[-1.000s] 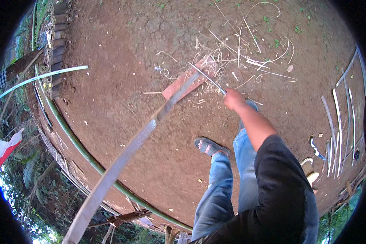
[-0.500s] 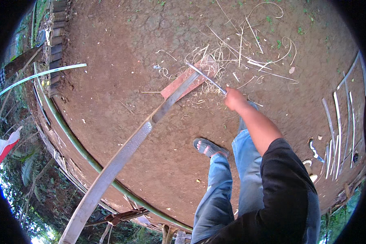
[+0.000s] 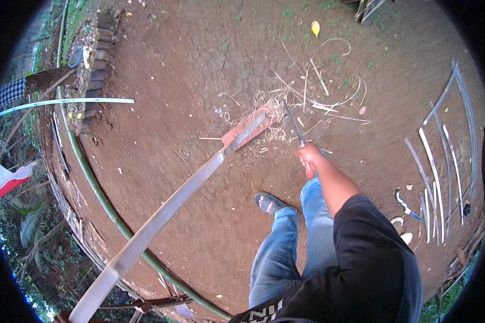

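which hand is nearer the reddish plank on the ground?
Right. The right hand grips a knife, just right of the reddish plank. The left hand is not in view.

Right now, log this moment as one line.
right hand: grips long metal blade | long pale bamboo strip: tip on reddish wooden block | left hand: unseen

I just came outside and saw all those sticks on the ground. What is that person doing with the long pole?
A person stands on bare dirt, their right hand gripping a long knife by its handle. A long split bamboo pole slants across the ground, its far end resting on a reddish board. The blade points at that end, where thin shavings lie scattered. Off to the right, cut strips lie side by side. The left hand is out of sight.
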A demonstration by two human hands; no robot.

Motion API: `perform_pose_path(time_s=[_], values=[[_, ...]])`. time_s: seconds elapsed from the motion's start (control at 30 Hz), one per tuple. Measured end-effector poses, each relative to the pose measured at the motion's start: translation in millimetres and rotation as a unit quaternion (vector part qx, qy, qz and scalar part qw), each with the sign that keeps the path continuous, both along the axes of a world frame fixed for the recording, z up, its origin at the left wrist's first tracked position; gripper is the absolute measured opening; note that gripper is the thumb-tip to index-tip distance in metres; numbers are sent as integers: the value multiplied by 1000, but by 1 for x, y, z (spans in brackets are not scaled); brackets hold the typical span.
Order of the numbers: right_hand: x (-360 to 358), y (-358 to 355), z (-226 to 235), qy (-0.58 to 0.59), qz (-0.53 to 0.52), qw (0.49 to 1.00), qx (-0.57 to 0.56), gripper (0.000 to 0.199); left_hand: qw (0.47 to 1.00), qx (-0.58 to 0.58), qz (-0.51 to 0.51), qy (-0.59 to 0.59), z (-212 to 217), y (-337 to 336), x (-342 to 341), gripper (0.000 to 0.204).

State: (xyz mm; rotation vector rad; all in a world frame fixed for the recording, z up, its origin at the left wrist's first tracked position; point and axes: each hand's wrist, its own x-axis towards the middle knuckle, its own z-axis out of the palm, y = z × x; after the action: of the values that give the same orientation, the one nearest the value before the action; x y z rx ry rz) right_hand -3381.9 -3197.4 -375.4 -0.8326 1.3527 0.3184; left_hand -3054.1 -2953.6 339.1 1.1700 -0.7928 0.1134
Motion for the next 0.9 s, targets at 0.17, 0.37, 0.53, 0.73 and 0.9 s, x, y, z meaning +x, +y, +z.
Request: perform_pose_path(time_s=[0.17, 0.37, 0.53, 0.73, 0.9], values=[[-45, 10, 135, 56, 126, 964, -229, 29, 994, 30, 81, -63, 11, 47, -8, 24], [-7, 13, 320, -97, 123, 922, -356, 29, 986, -24, -163, -10, 74, 8, -9, 28], [50, 55, 523, -258, 134, 905, -309, 41, 992, -56, -114, -12, 232, 26, -3, 36], [67, 148, 620, -472, 99, 826, -293, 34, 796, 51, -597, -87, 424, 48, 3, 28], [57, 189, 676, -502, 48, 824, -259, 27, 917, -6, -323, -236, 476, 28, -50, 37]])
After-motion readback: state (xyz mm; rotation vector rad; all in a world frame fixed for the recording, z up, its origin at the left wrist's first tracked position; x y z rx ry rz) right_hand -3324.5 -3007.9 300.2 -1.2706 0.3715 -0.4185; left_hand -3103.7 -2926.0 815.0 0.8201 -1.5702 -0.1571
